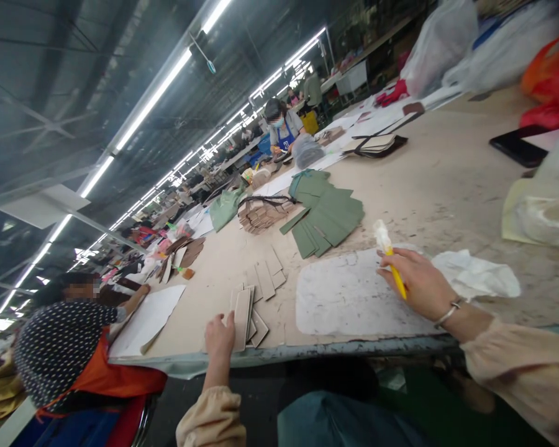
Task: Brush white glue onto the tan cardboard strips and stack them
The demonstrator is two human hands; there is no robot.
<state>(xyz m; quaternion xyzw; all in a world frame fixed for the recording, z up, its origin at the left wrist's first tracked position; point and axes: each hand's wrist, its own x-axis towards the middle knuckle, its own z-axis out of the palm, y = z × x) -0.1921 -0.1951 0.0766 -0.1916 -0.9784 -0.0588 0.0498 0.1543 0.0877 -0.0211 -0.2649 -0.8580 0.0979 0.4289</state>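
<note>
My left hand [220, 335] is at the table's front edge, its bent fingers closed at the near end of a flat beige rectangular piece [243, 315]. Under and beside that piece lie several similar pieces [259, 328], some turned askew. More thin beige pieces [266, 278] lie overlapping just behind them. In my right hand [417, 279] is a yellow-handled brush [397, 275] with a white, thickly coated head, held tilted above a stained white sheet [345, 295]. A crumpled white cloth or paper [477, 273] lies beside my right wrist.
Beyond the sheet are fanned green pieces [330, 214] and a tied brown bundle [265, 214]. A dark phone-like object [517, 144] and plastic bags [440, 49] lie on the right. On my left, a person in a dotted garment [68, 347] leans at the table; another person [285, 129] works farther back.
</note>
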